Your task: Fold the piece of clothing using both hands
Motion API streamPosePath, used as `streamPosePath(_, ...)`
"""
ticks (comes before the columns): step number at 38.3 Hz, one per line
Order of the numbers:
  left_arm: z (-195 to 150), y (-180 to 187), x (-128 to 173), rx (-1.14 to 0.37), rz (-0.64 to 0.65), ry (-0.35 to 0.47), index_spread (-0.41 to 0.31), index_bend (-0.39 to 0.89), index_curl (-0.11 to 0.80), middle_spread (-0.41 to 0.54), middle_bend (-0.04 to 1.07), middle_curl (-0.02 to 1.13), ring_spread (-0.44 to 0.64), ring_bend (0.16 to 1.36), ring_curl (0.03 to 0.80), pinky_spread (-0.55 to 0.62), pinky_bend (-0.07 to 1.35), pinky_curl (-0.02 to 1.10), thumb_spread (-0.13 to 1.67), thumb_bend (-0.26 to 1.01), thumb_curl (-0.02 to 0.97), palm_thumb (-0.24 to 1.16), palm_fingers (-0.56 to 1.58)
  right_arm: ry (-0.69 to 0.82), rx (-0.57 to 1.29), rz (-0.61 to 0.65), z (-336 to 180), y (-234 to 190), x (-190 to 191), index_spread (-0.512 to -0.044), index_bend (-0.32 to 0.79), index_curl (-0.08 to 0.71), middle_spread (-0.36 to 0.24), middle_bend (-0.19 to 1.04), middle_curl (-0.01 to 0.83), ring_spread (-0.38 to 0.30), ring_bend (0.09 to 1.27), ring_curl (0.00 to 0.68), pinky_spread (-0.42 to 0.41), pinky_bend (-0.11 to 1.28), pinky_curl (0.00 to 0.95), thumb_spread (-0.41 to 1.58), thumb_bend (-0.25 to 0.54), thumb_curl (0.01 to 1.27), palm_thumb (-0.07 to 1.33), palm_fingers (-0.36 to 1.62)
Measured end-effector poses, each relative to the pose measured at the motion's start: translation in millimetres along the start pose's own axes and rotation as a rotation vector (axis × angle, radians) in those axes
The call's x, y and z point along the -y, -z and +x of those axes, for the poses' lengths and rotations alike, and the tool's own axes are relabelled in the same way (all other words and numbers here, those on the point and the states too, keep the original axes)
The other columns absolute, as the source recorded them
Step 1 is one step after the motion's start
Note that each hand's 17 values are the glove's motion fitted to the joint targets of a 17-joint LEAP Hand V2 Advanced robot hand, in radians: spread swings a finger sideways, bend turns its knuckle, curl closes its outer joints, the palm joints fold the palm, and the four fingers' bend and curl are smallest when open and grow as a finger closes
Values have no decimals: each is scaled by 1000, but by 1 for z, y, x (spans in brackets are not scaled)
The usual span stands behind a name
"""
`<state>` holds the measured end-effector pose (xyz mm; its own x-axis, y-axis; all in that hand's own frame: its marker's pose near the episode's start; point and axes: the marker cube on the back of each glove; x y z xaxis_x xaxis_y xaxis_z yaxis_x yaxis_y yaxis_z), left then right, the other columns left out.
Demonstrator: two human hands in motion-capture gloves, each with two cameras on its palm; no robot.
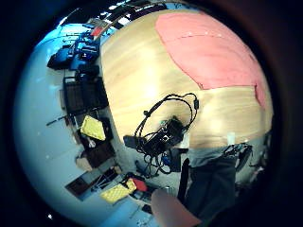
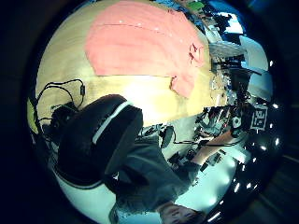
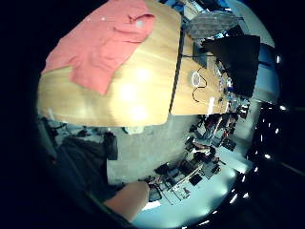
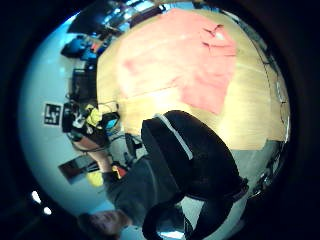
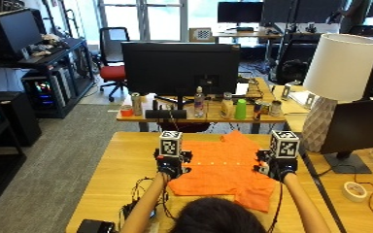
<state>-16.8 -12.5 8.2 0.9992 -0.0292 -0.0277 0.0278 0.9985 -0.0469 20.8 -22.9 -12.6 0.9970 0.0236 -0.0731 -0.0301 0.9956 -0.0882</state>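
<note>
— Item one? 
— Orange shirt (image 5: 222,167), lying flat mid-table (image 5: 118,162), bare wood showing at nine o'clock.
— Hands?
— Left hand (image 5: 169,167) and right hand (image 5: 278,170) are hovering over its side edges; whether they're clenched, I cannot tell.

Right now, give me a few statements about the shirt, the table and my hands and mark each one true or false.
1. The orange shirt lies spread on the wooden table. True.
2. The shirt is already folded into a small square. False: it lies open, collar away from the person.
3. The left hand is at the shirt's left edge and the right hand at its right edge. True.
4. The shirt hangs in the air between the hands. False: it rests on the table.
5. A white lamp stands to the right. True.
</note>
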Motion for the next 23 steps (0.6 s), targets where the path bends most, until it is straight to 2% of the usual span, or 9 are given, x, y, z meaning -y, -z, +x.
streamPosePath(9, 0, 1, 0, 5, 72, 15, -52, 124, 210, 249, 163, 205, 482, 616, 217, 466, 468, 292, 1112, -14, 211, 139, -76, -2, -3, 47, 2, 3, 2, -413, 134, 243, -127, 188, 288, 134, 305, 224, 255, 428, 317, 1208, -12, 186, 319, 143)
streamPosePath(16, 4, 0, -3, 3, 182, 26, -32, 55, 171, 282, 162, 209, 485, 638, 228, 468, 515, 312, 1105, -15, 223, 158, -149, -8, 5, 130, 5, -4, 8, -407, 110, 230, -114, 190, 297, 127, 345, 243, 251, 454, 331, 1203, -13, 196, 335, 136)
streamPosePath(23, 10, -4, -1, 25, 188, 10, -23, 75, 148, 298, 160, 211, 491, 650, 233, 467, 528, 321, 1103, -18, 230, 164, -149, -6, 7, 167, 5, -8, 6, -400, 96, 209, -92, 197, 307, 123, 393, 263, 249, 492, 344, 1205, -11, 204, 351, 135)
